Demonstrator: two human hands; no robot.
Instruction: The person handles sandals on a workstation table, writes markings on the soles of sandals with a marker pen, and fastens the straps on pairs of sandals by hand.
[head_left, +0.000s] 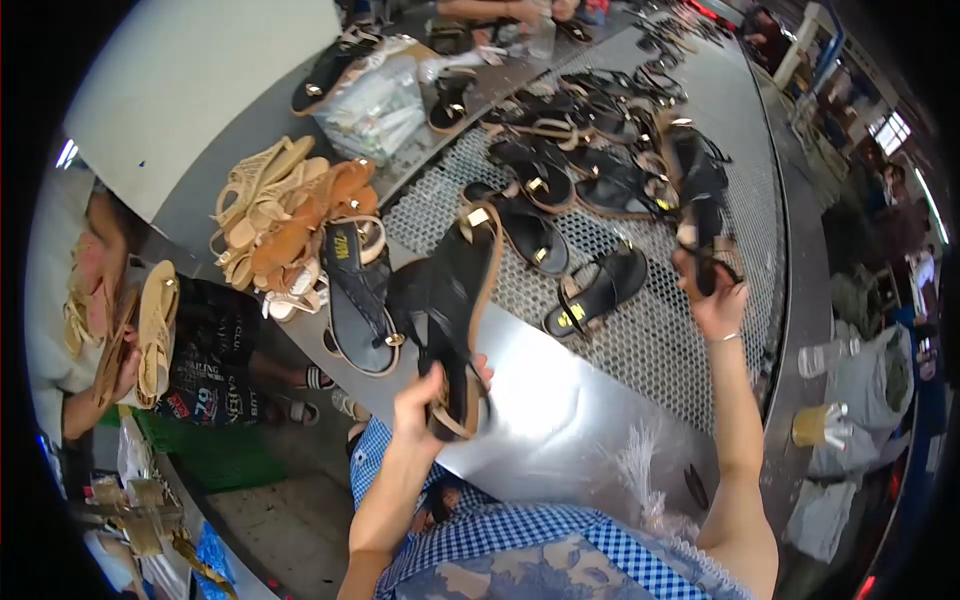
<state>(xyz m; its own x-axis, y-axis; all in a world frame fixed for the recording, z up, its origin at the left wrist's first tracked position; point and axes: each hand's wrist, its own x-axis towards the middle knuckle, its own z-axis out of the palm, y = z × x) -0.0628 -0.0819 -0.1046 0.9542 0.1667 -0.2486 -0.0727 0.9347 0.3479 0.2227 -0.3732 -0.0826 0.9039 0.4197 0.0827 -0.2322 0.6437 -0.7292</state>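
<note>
Checked garment [490,535] fronts steel table [545,405]; left hand [420,408] holds sandal [466,275] near edge.

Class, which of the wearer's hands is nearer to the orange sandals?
Left. The orange sandals lie beyond the left hand, to its left; the right hand is farther off, over the right side of the mesh surface.

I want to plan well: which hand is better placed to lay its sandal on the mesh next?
Probably the right hand: its black sandal shows over the mesh, while the left hand, holding another sandal, is by the smooth metal edge.
</note>
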